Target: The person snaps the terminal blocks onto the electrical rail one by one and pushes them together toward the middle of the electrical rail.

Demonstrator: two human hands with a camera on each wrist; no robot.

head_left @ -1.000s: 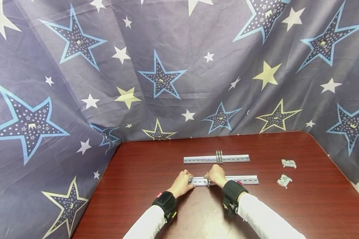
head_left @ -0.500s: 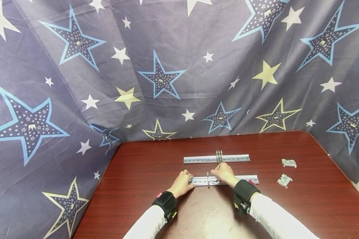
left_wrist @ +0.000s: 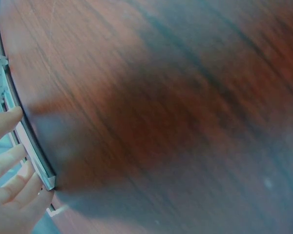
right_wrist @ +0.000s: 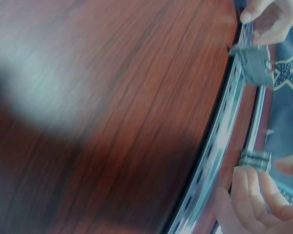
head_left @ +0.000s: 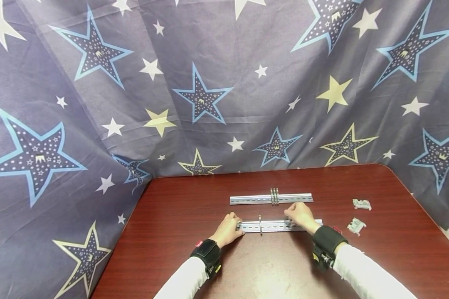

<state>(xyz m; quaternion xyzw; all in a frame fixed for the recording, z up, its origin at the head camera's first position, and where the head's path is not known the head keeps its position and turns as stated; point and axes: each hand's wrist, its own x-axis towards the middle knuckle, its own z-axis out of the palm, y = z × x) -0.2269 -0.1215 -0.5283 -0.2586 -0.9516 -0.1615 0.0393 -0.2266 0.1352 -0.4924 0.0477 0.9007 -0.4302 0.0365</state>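
A slotted metal DIN rail (head_left: 277, 226) lies across the table, with one thin terminal block (head_left: 260, 225) standing upright on it, left of its middle. My left hand (head_left: 228, 228) grips the rail's left end between thumb and fingers; the left wrist view shows the fingers (left_wrist: 19, 187) along that end. To the right of the block, my right hand (head_left: 301, 215) is over the rail's right part, its fingers loosely bent and holding nothing. In the right wrist view the terminal block (right_wrist: 256, 66) sits across the rail, well away from the right hand (right_wrist: 254, 204).
Behind lies a second DIN rail (head_left: 295, 198), parallel, with three terminal blocks (head_left: 274, 196) side by side. Two loose terminal blocks, one farther (head_left: 361, 204) and one nearer (head_left: 356, 226), lie flat at the right. A star-patterned cloth (head_left: 224, 104) hangs behind the brown table (head_left: 179, 203).
My right hand has let go of the terminal block on the near rail and moved right along the rail. The block stays upright there. My left hand has not moved.
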